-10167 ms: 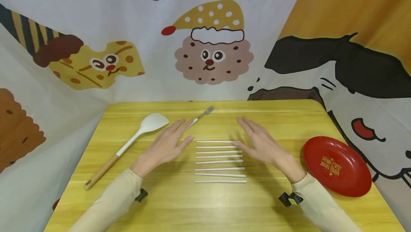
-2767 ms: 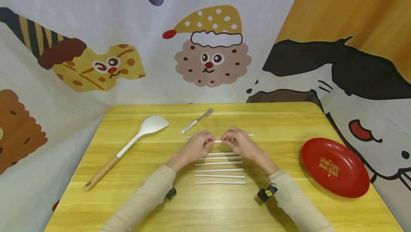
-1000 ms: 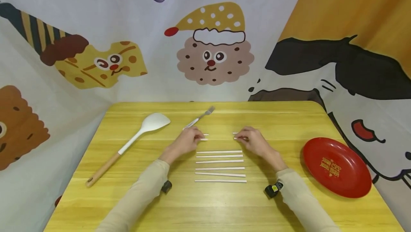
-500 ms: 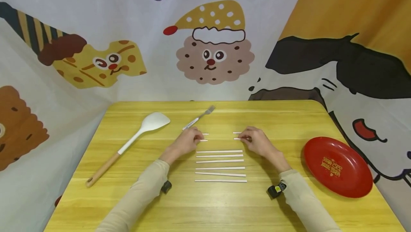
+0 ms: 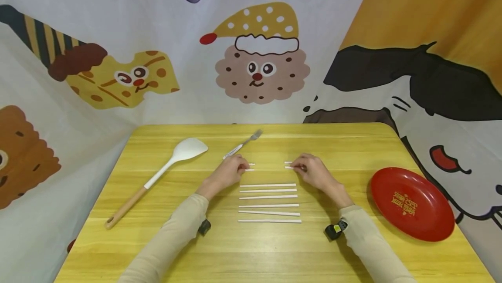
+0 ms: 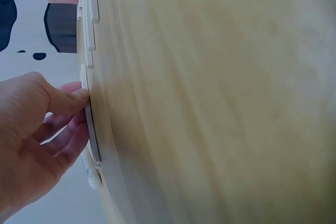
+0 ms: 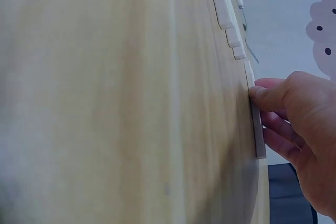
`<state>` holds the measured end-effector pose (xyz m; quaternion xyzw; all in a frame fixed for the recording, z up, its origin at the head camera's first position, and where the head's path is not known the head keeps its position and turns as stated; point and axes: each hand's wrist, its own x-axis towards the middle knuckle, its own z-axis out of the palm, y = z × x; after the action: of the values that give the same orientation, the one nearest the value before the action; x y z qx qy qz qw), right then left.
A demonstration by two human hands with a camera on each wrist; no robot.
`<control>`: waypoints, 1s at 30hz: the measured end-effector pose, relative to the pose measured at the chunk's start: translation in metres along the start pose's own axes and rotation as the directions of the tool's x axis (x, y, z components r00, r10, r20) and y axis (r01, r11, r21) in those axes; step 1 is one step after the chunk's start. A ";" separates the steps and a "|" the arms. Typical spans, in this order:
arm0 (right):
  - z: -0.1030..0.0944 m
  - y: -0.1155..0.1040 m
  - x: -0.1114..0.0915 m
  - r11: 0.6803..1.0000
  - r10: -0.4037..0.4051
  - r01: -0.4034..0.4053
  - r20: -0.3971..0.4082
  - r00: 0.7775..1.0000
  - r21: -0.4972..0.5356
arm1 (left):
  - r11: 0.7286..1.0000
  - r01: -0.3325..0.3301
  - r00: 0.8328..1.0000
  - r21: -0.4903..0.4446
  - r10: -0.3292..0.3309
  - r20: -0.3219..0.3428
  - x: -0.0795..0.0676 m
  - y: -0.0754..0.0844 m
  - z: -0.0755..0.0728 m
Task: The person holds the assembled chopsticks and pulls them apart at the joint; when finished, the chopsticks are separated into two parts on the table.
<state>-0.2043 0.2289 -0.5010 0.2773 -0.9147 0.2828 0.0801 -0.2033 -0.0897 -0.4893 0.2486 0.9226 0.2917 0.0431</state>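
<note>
My left hand (image 5: 227,171) pinches a short white chopstick piece (image 6: 91,124) lying on the table. My right hand (image 5: 314,172) pinches a similar chopstick piece (image 7: 257,127) off to the right, with a wide gap between the two. Just behind them, ends of two other short pieces show: a left rear piece (image 5: 252,163) and a right rear piece (image 5: 287,162). Both are partly hidden by my hands. Nearer me lie several long white chopsticks (image 5: 268,197) in a row, roughly parallel, one slightly slanted.
A fork (image 5: 244,143) lies behind my left hand. To the left is a white spatula (image 5: 189,150) with a wooden handle. A red oval plate (image 5: 425,204) sits at the right side of the wooden table (image 5: 274,252). A printed cloth (image 5: 262,113) hangs behind.
Both hands, open over the row at first, later met at one chopstick behind it. They have since drawn apart with a short piece each. Over the last half second they barely move.
</note>
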 end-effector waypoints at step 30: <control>0.000 0.001 0.005 1.000 0.002 -0.002 -0.015 1.000 -0.017 | 0.999 -0.038 0.998 0.022 0.039 -0.051 0.005 0.003 0.001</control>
<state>-0.2094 0.2274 -0.4997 0.2738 -0.9167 0.2771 0.0890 -0.2058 -0.0847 -0.4881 0.2591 0.9216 0.2888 0.0112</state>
